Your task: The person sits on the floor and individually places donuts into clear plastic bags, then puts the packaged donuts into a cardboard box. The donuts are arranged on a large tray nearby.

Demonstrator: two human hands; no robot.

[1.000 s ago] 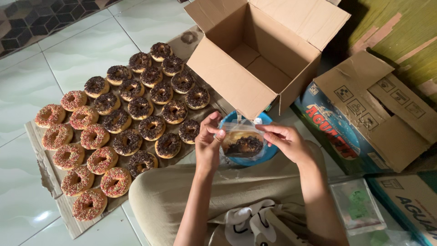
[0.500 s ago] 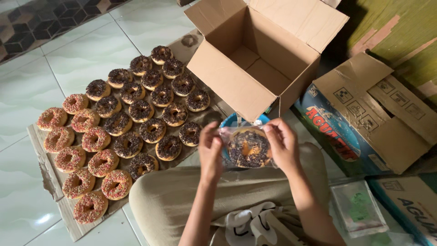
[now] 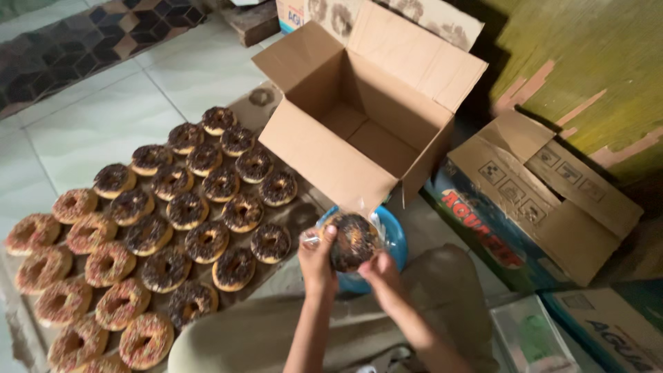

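Note:
A chocolate doughnut in a clear plastic bag (image 3: 351,239) is held up between both my hands, just in front of the open cardboard box (image 3: 324,148). My left hand (image 3: 318,259) grips the bag's left side with the thumb on top. My right hand (image 3: 381,271) pinches its lower right edge. A blue round dish (image 3: 395,238) lies under the bagged doughnut. To the left, several chocolate doughnuts (image 3: 207,207) and pink-sprinkled doughnuts (image 3: 83,276) sit in rows on a flat cardboard sheet (image 3: 21,338).
A closed printed carton (image 3: 545,207) stands to the right against a yellow-green wall (image 3: 587,62). A clear plastic packet (image 3: 532,338) and another carton (image 3: 615,331) lie at the lower right. My knees in beige cloth (image 3: 248,338) fill the bottom. The floor is pale tile (image 3: 103,117).
Both hands have lifted the bagged doughnut and turned it; the right hand moved from its right side to beneath it. The view has shifted slightly toward the box.

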